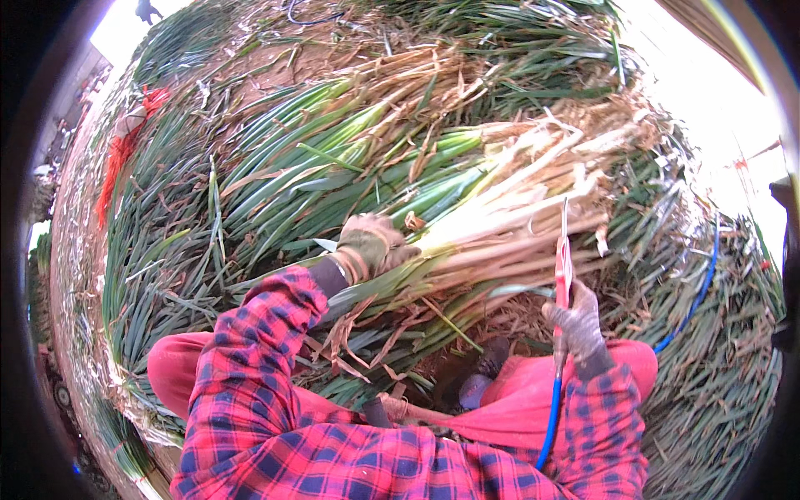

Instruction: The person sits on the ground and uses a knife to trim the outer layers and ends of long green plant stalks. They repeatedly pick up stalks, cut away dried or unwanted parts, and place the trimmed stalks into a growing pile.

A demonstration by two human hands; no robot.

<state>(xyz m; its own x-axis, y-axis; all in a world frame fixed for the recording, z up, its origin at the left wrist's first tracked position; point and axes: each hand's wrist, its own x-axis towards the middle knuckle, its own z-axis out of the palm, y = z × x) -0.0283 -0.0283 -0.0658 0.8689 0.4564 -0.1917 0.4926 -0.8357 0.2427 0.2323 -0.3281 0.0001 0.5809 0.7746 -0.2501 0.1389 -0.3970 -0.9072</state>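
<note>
A heap of long Welsh onions [500, 219] lies before me, green leaves to the left and pale stalks and roots to the right. My gloved left hand [370, 247] has its fingers curled around stalks where green meets white; blur hides the fingertips. In my gloved right hand [580, 322] is a red air blow gun [562, 269], held upright beside the pale stalks with its thin metal nozzle pointing away from me. A blue air hose [552, 415] runs from its lower end towards my body.
Cut leaves and dry husks [706, 369] cover the ground at the right, with a stretch of blue hose [699, 300] across them. Orange-red twine [119, 162] lies at the far left among more onion leaves [162, 250]. At the top left stands a distant person [147, 10].
</note>
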